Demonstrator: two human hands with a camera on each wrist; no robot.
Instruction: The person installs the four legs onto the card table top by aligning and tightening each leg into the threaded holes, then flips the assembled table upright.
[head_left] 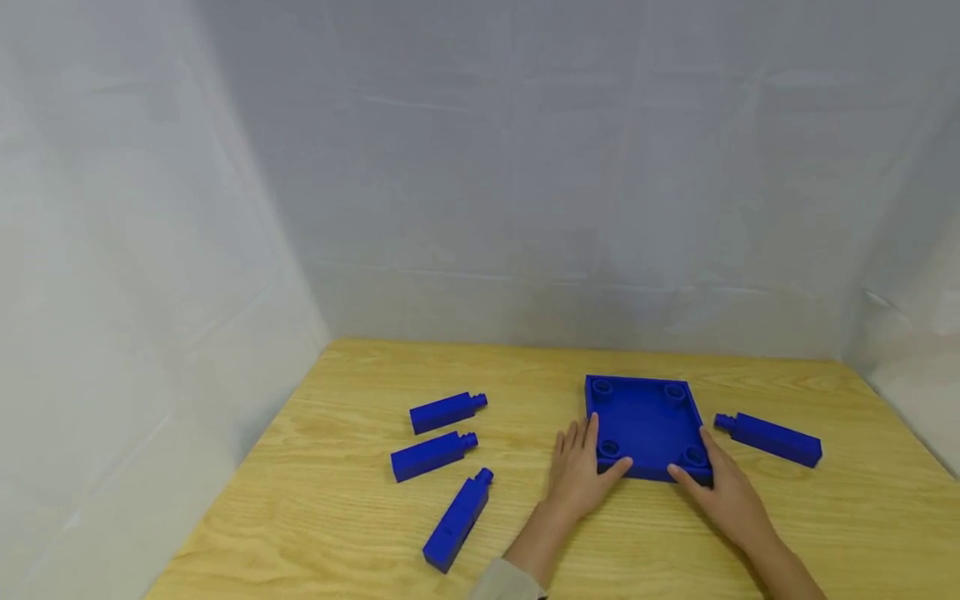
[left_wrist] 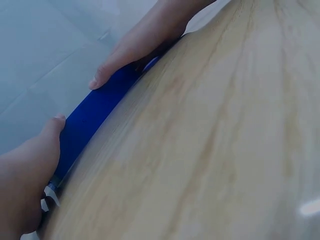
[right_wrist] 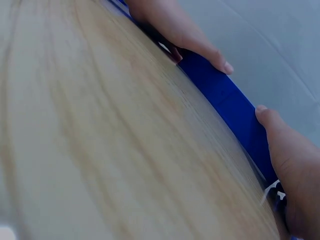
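Corner sockets of the square blue plastic tray (head_left: pixel 645 421), lying flat on the wooden table (head_left: pixel 360 508), show only from the head. Wrist views show merely its near edge, gripped by left hand (head_left: pixel 579 475) and right hand (head_left: pixel 723 496). Four blue pegged blocks (head_left: pixel 447 412) lie apart.

Both hands (head_left: pixel 651 487) on blue square tray (head_left: pixel 647 421) — four blue pegs (head_left: pixel 447 412) on wooden table (head_left: pixel 360 533).
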